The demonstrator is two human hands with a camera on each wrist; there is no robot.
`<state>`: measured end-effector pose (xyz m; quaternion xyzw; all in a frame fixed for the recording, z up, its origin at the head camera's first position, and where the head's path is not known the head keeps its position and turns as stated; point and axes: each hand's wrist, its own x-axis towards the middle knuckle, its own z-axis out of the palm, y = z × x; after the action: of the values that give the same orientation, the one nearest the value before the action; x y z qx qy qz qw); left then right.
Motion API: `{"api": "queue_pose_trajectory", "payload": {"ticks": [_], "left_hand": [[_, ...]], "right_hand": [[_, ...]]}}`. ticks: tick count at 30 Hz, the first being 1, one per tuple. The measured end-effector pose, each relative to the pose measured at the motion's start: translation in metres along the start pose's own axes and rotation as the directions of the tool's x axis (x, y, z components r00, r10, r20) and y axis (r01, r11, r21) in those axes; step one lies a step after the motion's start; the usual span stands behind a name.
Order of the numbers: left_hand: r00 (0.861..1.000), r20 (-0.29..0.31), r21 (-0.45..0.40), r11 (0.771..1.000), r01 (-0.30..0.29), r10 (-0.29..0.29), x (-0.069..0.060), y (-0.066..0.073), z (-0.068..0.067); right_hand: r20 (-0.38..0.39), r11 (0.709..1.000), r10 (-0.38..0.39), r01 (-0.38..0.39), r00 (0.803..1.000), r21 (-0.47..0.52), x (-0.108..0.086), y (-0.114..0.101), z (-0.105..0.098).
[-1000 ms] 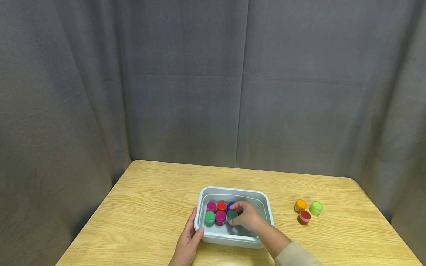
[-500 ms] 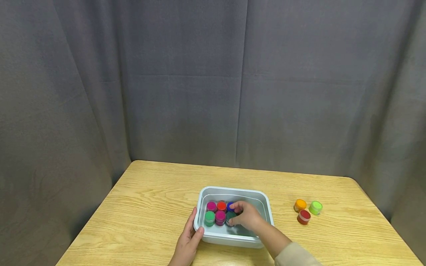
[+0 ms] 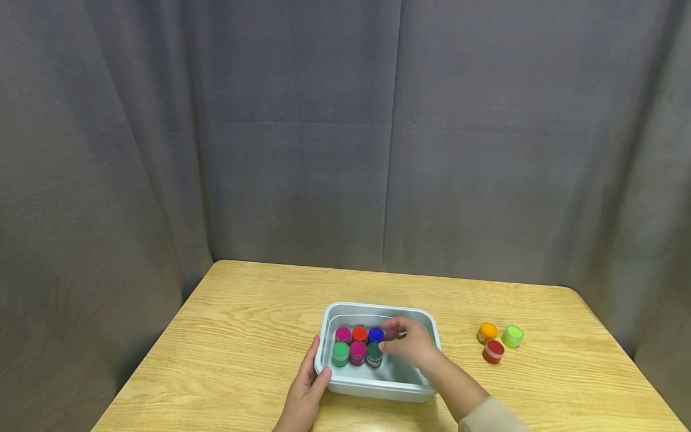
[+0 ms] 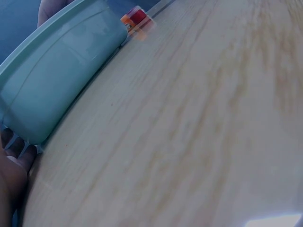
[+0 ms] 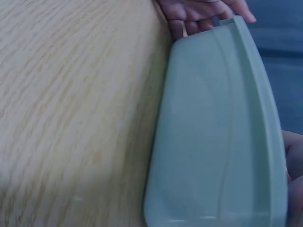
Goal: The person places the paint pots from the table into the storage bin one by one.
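Note:
A pale grey-blue plastic tub (image 3: 378, 390) stands on the table and holds several small paint jars in two rows. Magenta (image 3: 343, 335), orange-red and blue (image 3: 376, 335) jars form the back row. The front row has a green jar (image 3: 340, 354), a magenta jar (image 3: 357, 353) and a dark green jar (image 3: 375, 354). My left hand (image 3: 303, 393) grips the tub's left end, thumb at the rim; the right wrist view shows its fingers against the wall. Inside the tub, my right hand (image 3: 412, 345) is just right of the dark green and blue jars, holding nothing visible.
On the table to the right stand an orange jar (image 3: 487, 332), a lime green jar (image 3: 512, 336) and a dark red jar (image 3: 493, 351), close together. A grey curtain (image 3: 302, 180) hangs behind and at both sides of the wooden table (image 3: 237, 336).
My right hand shifted the dark green jar slightly left against the magenta one, then let go and moved a little right. The blue jar shows more fully. My left hand stays put.

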<state>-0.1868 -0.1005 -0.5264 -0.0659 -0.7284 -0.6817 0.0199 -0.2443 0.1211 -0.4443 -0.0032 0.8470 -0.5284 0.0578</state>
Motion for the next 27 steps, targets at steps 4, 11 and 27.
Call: {"api": "queue_pose_trajectory", "payload": {"ticks": [4,11,27], "left_hand": [[1.000,-0.002,-0.004,1.000,-0.002,0.002,0.000,0.000,0.000],[1.000,-0.005,-0.011,1.000,0.002,-0.002,-0.001,0.001,0.001],[1.000,-0.002,-0.017,1.000,0.002,-0.002,-0.001,0.001,0.001]], "right_hand": [[-0.007,1.000,-0.005,0.005,1.000,0.006,-0.002,-0.003,-0.011],[-0.038,0.999,0.035,-0.034,0.999,0.030,-0.006,-0.004,-0.033],[-0.107,1.000,0.019,-0.016,0.994,0.026,-0.021,0.025,-0.096]]}}
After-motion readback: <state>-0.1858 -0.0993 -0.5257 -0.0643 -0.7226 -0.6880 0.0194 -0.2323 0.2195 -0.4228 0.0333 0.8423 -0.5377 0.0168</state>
